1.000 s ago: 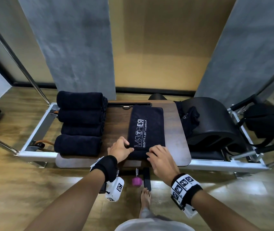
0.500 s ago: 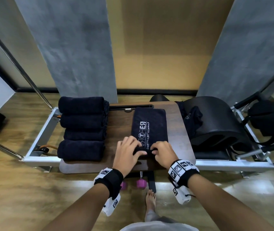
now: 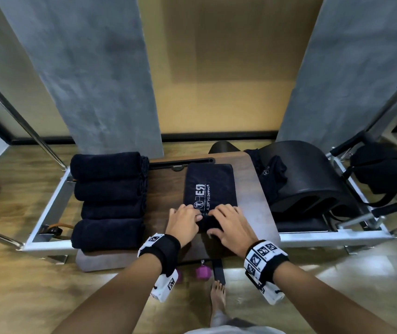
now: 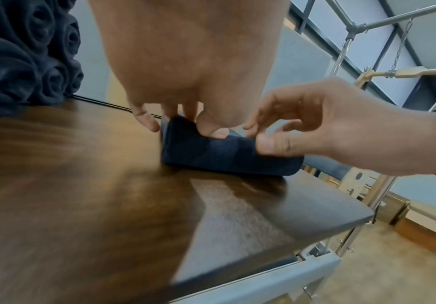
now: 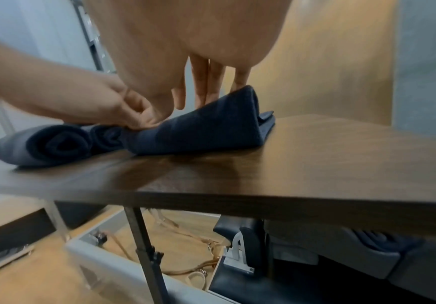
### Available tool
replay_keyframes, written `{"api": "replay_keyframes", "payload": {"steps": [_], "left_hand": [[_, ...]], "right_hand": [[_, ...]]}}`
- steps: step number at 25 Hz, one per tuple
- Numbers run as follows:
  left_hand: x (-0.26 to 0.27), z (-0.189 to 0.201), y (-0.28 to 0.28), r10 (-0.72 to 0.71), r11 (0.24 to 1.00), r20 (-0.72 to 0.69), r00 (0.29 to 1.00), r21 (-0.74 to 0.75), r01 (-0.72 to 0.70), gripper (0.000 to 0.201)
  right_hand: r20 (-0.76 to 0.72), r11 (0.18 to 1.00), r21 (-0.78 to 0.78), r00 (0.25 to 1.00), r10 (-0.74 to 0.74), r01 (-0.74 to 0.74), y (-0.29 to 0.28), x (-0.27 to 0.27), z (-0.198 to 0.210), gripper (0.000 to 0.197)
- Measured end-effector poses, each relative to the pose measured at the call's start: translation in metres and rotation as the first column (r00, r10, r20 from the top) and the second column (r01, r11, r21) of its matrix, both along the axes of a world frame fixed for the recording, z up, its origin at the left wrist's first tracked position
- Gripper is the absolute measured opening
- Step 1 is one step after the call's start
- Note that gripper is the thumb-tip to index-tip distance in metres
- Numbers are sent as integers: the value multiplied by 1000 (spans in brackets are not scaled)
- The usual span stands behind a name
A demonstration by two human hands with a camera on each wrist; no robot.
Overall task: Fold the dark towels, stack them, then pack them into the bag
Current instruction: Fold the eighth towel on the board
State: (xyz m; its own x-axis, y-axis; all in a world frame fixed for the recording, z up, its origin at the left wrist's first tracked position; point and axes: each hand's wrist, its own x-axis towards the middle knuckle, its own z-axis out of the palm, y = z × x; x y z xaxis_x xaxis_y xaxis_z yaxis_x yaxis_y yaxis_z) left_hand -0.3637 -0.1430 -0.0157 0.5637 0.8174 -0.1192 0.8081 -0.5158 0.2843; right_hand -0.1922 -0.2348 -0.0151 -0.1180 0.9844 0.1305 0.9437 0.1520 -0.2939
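Both hands work the near end of a dark towel (image 3: pixel 209 186) lying on the wooden board (image 3: pixel 253 189). Left hand (image 3: pixel 183 224) and right hand (image 3: pixel 231 225) each pinch its raised fold between thumb and fingers. Four rolled towels (image 3: pixel 109 201) lie at the board's left.

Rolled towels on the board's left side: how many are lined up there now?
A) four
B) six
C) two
A: the head view shows four rolled towels in a row left of the printed towel that both hands are rolling.
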Motion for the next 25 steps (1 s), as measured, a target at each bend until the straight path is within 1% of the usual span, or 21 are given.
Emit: {"api": "replay_keyframes", "payload": {"steps": [1, 2, 4, 5, 6, 8, 10, 11, 12, 14, 16, 17, 19, 20, 21, 23, 25], "left_hand": [[4, 2, 4, -12, 1000, -27, 1000, -9, 11, 20], [7, 3, 6, -25, 1000, -49, 998, -12, 24, 17], [7, 3, 10, -60, 998, -61, 996, 27, 61, 13], [5, 3, 11, -79, 994, -33, 996, 68, 81, 13], [2, 3, 12, -96, 989, 18, 995, 114, 93, 16], [-6, 5, 12, -124, 983, 96, 988, 146, 109, 35], [-10, 5, 15, -165, 983, 57, 985, 97, 159, 51], [-10, 5, 17, -173, 984, 22, 985, 57, 171, 53], [-8, 5, 19, -164, 986, 8, 986, 17, 164, 50], [-1, 6, 26, -129, 991, 22, 991, -31, 130, 39], [6, 9, 33, -122, 991, -1, 993, -54, 122, 30], [9, 9, 37, -125, 990, -18, 992, -71, 124, 27], [14, 10, 46, -121, 987, -48, 991, -113, 115, 23], [15, 9, 49, -123, 986, -67, 990, -123, 114, 22], [15, 7, 52, -130, 986, -88, 988, -121, 119, 25], [13, 5, 54, -148, 987, -105, 983, -83, 140, 34], [8, 4, 52, -151, 988, -60, 987, -7, 151, 44]], "right_hand": [[47, 999, -49, 999, 10, -8, 2, -1, -2, 42], [62, 996, -84, 998, 7, -2, 7, -1, -3, 40], [24, 993, -119, 1000, -16, 19, 19, -1, 1, 31], [-17, 989, -141, 999, -40, 37, 26, 1, 3, 27], [-68, 984, -169, 995, -74, 62, 32, 3, 5, 24], [-153, 964, -240, 976, -152, 112, 42, 6, 10, 20], [-195, 940, -308, 957, -215, 148, 51, 12, 13, 17], [-207, 929, -335, 951, -232, 153, 54, 15, 14, 16], [-223, 925, -350, 947, -233, 145, 55, 16, 14, 16], [-287, 937, -335, 936, -205, 102, 57, 19, 14, 18], [-333, 966, -254, 932, -142, 56, 53, 23, 12, 22], [-301, 978, -204, 948, -102, 40, 52, 25, 11, 29], [-128, 990, -143, 991, -23, 4, 50, 31, 8, 46], [-46, 992, -126, 999, 8, -14, 51, 32, 6, 49], [1, 992, -123, 1000, 30, -30, 53, 34, 5, 46], [-12, 988, -150, 999, 44, -45, 61, 36, 3, 37], [-68, 979, -201, 997, 19, -33, 72, 40, 5, 29]]}}
